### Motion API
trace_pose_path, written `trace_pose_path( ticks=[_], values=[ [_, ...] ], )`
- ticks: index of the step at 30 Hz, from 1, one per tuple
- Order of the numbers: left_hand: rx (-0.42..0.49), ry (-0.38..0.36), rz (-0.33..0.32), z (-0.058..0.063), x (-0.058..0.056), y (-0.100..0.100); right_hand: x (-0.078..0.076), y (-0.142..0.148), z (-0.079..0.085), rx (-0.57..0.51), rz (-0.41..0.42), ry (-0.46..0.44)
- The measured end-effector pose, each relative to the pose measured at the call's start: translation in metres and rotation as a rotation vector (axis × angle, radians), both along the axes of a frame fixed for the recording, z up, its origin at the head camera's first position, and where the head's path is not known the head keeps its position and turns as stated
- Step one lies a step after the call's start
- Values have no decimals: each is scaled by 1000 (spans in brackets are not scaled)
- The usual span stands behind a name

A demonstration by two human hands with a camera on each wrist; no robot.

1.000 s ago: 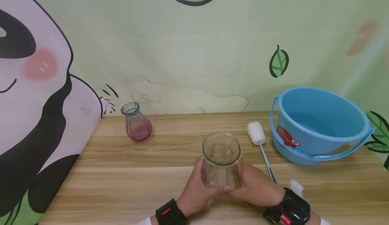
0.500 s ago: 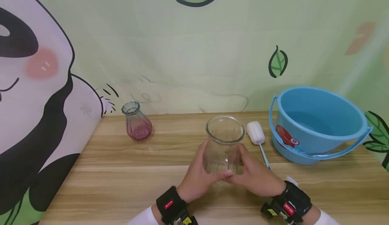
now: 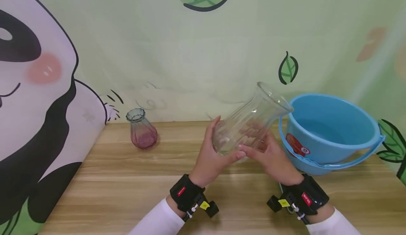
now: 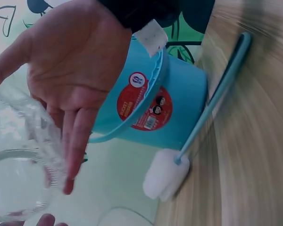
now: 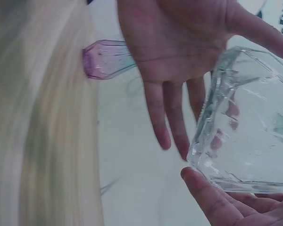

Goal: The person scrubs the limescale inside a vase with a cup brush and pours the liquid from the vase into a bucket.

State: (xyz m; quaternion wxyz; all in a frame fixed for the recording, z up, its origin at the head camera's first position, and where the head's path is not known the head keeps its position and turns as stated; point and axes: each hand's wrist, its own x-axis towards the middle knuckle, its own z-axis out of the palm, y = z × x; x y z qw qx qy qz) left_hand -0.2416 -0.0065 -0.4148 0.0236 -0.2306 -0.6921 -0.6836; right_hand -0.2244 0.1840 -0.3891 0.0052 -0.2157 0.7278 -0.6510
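A clear ribbed glass vase (image 3: 241,129) is held up off the table between both hands, tilted with its flared mouth toward the upper right. Around its base side lies my left hand (image 3: 210,161), thumb across the front. My right hand (image 3: 276,159) supports the other side, its thumb meeting the left thumb. In the left wrist view the right palm (image 4: 75,61) faces the glass. The right wrist view shows the left hand's fingers (image 5: 174,113) extended behind the vase's base. The vase's mouth overlaps the bucket's left rim in the head view.
A blue bucket (image 3: 317,157) with its handle down stands at the right. A white sponge bottle brush (image 4: 167,174) lies in front of it, mostly hidden by the right arm in the head view. A small purple-grey glass vase (image 3: 143,133) stands at the back left of the wooden table (image 3: 127,192).
Both hands have raised the clear vase and moved it forward and right. It has gone from near upright to tilted rightward, and the right arm now covers the brush.
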Motion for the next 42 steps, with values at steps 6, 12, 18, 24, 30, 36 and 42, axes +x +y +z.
trace_pose_path(
  ticks=[6,12,18,24,30,36,42],
  values=[
    [121,-14,-59,-1,-7,28,-3,12,5,-3,-80,26],
    [158,-15,-45,14,-6,49,0,21,5,-136,-132,-27],
    [193,29,-69,47,2,55,0,30,10,-201,-123,-5],
    [207,59,-72,62,0,61,-5,40,15,-217,-90,9],
    [174,84,-30,71,-9,64,-12,45,22,-302,-119,-4],
    [114,196,35,83,-11,65,-17,45,21,-346,-143,-38],
    [101,279,56,93,-13,67,-21,41,16,-358,-133,-39]
  ],
)
